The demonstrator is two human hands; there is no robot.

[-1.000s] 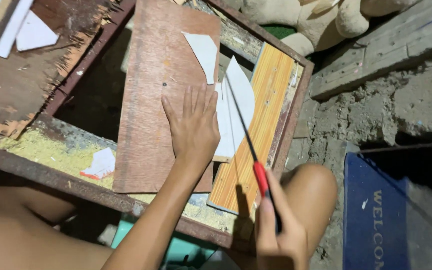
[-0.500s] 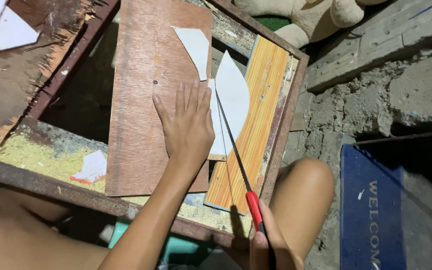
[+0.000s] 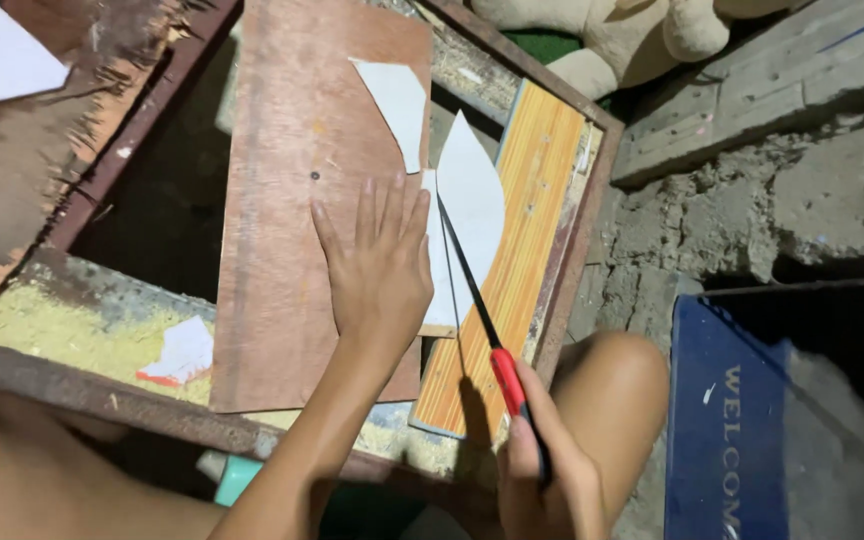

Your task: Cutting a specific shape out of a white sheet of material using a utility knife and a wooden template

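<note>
1. Pressing flat at the centre of the frame, the left hand lay palm down, fingers spread wide, on a reddish-brown plywood board, holding nothing.
2. The right hand, at the lower middle of the frame, was closed around the red handle of a thin saw blade.
3. The blade ran up and to the left from that handle, its tip just beside the left hand's fingertips.
4. A pale grey pointed cut-out piece lay under the blade, between the plywood board and an orange striped panel.
5. Another pale grey piece rested on the board's upper right part.
6. Board and panel sat across a rusty metal frame that served as the worktop.
7. A blue mat lay at the lower right, well apart from the hands.
8. A plush toy sat at the top of the frame, beside rough concrete.
</note>
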